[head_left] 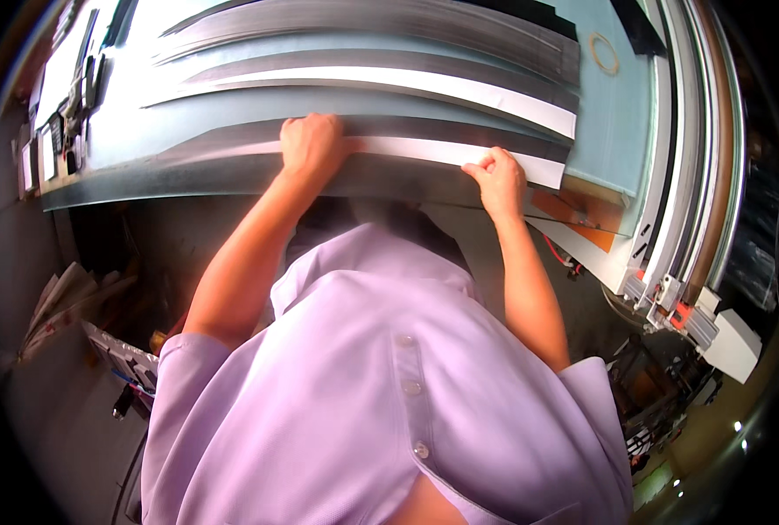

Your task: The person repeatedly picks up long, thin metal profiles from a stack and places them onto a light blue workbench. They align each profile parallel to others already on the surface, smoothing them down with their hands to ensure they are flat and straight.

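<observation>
Person: someone in a lilac shirt (354, 350) stands at the near side of a pale blue tabletop (613, 144), both bare forearms reaching forward over its edge.
Near strip: a long, dark strip with a white band (416, 152) lies crosswise along the tabletop's near side, under both hands.
Why held so: the hands sit well apart along the strip, which seems to keep so long and thin a piece straight and steady.
Left hand: the left hand (312, 144) rests on the strip, fingers curled down in a loose fist; the fingertips are hidden, so I cannot tell if they grip.
Right hand: the right hand (501, 179) is at the white band, nearer the right end. Thumb and forefinger leave only a narrow gap; whether they pinch the strip, I cannot tell.
Farther strips: another dark-and-white strip (459, 86) and a dark stack (389, 26) lie beyond, roughly side by side, likely laid that way for easy reach.
Right side: a yellow ring (603, 53) lies near pale rails (691, 131).
</observation>
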`<state>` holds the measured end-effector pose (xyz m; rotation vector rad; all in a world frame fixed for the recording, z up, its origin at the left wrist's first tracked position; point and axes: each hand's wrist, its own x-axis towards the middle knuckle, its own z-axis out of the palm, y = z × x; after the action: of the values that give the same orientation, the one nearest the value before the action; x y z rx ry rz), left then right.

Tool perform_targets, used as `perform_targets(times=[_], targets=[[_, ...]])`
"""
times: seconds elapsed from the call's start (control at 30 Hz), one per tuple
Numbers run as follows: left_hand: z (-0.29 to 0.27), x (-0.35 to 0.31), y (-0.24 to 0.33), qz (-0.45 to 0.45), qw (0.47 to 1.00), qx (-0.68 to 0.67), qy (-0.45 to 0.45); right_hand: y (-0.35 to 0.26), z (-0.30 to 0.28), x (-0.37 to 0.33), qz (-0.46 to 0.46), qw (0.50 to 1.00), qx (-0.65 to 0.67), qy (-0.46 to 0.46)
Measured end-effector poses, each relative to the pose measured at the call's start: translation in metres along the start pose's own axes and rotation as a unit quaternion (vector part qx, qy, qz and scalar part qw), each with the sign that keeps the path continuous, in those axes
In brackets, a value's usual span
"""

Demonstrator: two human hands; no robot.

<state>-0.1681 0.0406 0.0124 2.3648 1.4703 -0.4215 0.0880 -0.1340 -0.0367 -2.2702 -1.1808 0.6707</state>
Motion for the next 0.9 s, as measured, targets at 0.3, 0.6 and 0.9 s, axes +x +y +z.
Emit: perform_targets(times=[0.3, 0.6, 0.9], targets=[[-0.014, -0.011, -0.176, -0.067, 0.994, -0.086, 0.007, -0.008, 0.001, 0.004, 0.046, 0.999, -0.016, -0.003], [-0.01, -0.008, -0.201, -0.072, 0.986, -0.152, -0.001, -0.008, 0.001, 0.005, 0.074, 0.997, -0.031, -0.018], [-0.015, -0.006, -0.197, -0.095, 0.981, -0.167, -0.027, -0.009, 0.0, 0.005, 0.069, 0.997, -0.037, -0.017]])
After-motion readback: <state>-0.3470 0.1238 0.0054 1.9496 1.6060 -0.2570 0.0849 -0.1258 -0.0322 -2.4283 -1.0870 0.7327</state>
